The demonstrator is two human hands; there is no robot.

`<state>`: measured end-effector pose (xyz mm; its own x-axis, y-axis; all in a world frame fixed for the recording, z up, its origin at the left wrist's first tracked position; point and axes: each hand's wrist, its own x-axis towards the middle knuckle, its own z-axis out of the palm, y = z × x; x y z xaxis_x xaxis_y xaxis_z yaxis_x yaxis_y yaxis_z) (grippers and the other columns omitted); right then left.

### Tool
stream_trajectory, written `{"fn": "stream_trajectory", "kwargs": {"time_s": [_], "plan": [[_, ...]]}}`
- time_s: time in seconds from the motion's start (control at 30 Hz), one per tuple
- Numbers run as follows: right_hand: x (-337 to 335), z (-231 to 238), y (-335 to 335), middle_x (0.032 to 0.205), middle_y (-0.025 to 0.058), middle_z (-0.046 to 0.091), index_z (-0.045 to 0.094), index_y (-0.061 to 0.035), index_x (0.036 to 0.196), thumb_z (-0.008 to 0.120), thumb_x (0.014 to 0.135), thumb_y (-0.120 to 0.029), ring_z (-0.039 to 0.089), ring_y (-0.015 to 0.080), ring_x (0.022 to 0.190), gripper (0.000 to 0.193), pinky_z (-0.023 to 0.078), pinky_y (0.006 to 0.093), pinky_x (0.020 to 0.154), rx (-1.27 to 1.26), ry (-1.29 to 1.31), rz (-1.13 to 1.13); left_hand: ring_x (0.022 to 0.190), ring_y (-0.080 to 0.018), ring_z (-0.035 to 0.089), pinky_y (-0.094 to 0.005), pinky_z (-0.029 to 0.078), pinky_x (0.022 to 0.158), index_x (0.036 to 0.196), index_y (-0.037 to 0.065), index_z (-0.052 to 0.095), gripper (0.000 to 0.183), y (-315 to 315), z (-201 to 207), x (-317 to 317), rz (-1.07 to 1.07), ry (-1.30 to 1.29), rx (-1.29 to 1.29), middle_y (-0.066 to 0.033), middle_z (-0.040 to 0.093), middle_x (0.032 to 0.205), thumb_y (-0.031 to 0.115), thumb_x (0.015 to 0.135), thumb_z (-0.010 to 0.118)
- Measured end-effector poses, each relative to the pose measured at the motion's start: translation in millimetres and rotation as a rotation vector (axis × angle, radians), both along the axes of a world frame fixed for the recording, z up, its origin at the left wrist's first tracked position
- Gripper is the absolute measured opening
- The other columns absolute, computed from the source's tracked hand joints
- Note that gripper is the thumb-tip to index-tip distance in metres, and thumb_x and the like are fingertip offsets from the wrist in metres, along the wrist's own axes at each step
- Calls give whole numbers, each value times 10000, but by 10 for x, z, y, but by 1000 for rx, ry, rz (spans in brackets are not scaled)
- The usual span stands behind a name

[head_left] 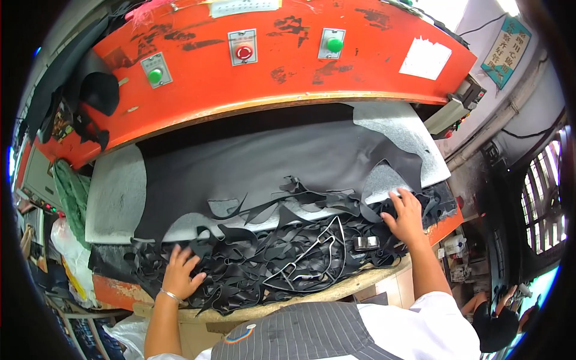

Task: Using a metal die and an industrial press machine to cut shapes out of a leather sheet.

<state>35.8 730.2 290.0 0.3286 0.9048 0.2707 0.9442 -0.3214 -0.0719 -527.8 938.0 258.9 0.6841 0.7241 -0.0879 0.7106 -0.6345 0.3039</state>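
Note:
A large sheet of black leather (258, 156) lies over the white cutting board (114, 186), its near edge ragged with cut-out gaps. Along the front is a tangled heap of black leather scraps (240, 255). My left hand (181, 273) is over the left end of the heap, its slightly blurred fingers apart and nothing seen in them. Near the sheet's right front edge, my right hand (407, 217) spreads its fingers, holding nothing visible. A triangular metal cutting die (292, 267) rests on the scraps, and a small metal die (366, 243) lies to its right.
A red press beam (198, 66) spans the far side, carrying green buttons (334, 45) and a red stop button (244, 52). A wooden ledge (264, 309) runs along the near edge. Green cloth (70, 189) hangs at the left. Another person's arm (505, 298) shows at far right.

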Motion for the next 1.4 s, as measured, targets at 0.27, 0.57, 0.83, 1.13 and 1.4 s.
{"fn": "stream_trajectory", "kwargs": {"time_s": [0.27, 0.57, 0.83, 1.13, 1.4], "plan": [[-876, -122, -193, 1136, 95, 644, 634, -136, 1221, 651, 833, -501, 564, 309, 1109, 533, 425, 414, 932, -398, 137, 432, 1075, -346, 593, -488, 374, 1015, 1183, 87, 661, 556, -111, 1235, -3, 236, 388, -425, -159, 678, 1051, 484, 795, 688], [-1043, 169, 406, 1175, 167, 593, 582, -103, 1259, 649, 850, -478, 557, 339, 1097, 559, 435, 446, 921, -182, 184, 445, 1210, -290, 498, -623, 254, 1079, 1203, 128, 610, 528, 374, 674, 1323, -66, -17, 153, -117, 565, 1242, 485, 817, 659], [-1350, -100, 1320, 1541, 143, 272, 410, -236, 1444, 669, 817, -533, 208, 382, 1433, 740, 275, 665, 1056, -512, 228, 244, 1478, -360, 49, -765, 131, 1041, 1499, 341, 288, 805, 58, 81, 1411, 87, 245, -72, -88, 127, 1610, 682, 816, 545], [-1278, 147, 52, 1384, 129, 485, 577, -172, 1299, 625, 808, -595, 354, 345, 1360, 650, 212, 674, 1059, -430, 106, 830, 1423, -405, 239, -662, 264, 1035, 1478, 298, 355, 710, -1293, 94, 427, 92, 159, -230, -216, 338, 1487, 585, 865, 568], [-1461, 28, 124, 957, 87, 641, 662, -41, 1115, 636, 787, -593, 582, 266, 920, 642, 404, 421, 948, -413, 129, 1166, 1204, -331, 561, -380, 437, 1019, 1345, 49, 525, 576, -687, 1196, 197, -102, -309, -593, -200, 563, 1320, 427, 918, 606]]}}
